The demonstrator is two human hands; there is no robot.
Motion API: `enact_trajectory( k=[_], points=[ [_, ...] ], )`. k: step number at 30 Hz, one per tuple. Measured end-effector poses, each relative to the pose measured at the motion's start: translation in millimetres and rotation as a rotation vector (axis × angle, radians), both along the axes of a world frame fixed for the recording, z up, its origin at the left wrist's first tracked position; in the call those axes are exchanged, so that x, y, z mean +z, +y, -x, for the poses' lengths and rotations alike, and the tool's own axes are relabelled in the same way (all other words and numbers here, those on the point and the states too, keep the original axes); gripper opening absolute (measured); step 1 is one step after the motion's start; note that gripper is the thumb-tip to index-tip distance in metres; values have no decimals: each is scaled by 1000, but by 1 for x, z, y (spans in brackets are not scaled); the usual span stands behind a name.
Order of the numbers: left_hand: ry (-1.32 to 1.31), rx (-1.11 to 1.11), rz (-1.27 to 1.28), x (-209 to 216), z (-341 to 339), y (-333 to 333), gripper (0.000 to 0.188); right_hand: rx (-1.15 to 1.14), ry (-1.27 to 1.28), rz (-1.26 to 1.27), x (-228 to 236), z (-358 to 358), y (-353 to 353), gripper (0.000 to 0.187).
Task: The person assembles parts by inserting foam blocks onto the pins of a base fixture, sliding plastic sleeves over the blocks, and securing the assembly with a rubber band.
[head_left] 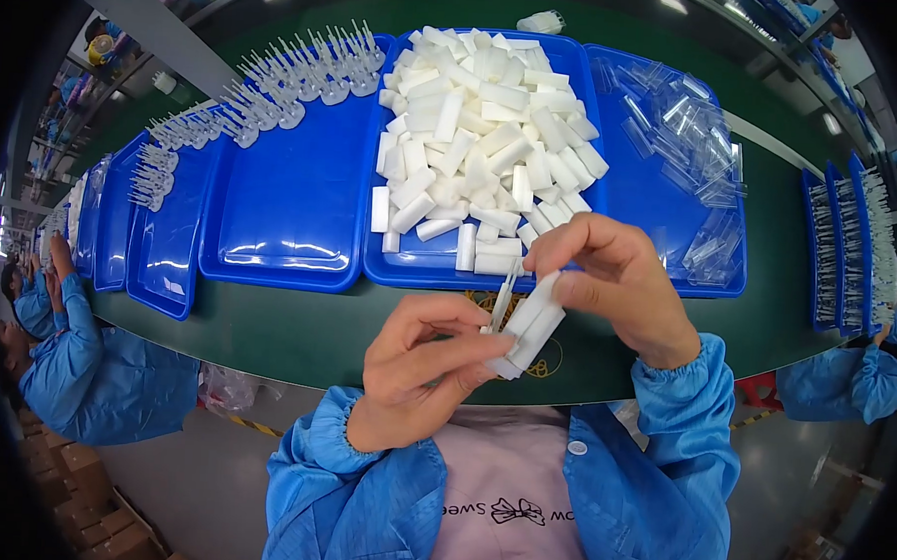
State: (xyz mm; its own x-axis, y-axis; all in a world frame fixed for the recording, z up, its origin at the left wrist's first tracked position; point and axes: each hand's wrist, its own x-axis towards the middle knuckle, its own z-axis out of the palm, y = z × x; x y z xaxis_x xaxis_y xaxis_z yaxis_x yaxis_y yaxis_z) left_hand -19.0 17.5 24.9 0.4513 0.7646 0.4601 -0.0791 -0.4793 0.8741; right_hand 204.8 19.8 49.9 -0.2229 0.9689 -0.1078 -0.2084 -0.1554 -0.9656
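Observation:
Close in front of my body, both hands meet around a small white assembly. My left hand (420,364) is closed on a white plastic part with thin prongs (503,300), which point up and away from me. My right hand (619,277) pinches the upper end of a white foam-like block (537,319) lying alongside the prongs. The block's lower end reaches the left fingertips. Fingers hide how far block and pronged part are joined. Just beyond, a blue tray (381,259) bears a heap of similar white blocks (496,112).
On the right, a blue tray (613,182) holds clear plastic sleeves (690,130). Pronged parts (308,69) stand in rows along blue trays (287,198) to the left. Yellowish bands (543,367) lie under my hands. Stacked trays (840,247) stand far right. Co-workers (76,334) sit nearby.

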Motion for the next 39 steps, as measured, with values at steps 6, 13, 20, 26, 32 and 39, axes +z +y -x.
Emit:
enact_trajectory(
  k=[6, 13, 20, 26, 32, 39],
  points=[
    [-109, 148, 183, -4, -7, -10, 45, -1, -183, -269, -4, 9, -15, 14],
    [43, 139, 302, -6, 8, -4, 26, -17, -317, -307, -5, 8, 6, 22],
    [41, 229, 251, -14, 22, -1, 23, -171, -1002, -643, -35, 13, 36, 26],
    [46, 248, 296, -13, 30, -6, 21, -229, -1300, -833, -51, 15, 38, 24],
    [15, 188, 220, -11, 31, -8, 19, -158, -692, -526, -29, 16, 23, 23],
    [-25, 135, 242, -9, 30, -9, 18, -173, -583, -723, -29, 14, 18, 24]
  ],
)
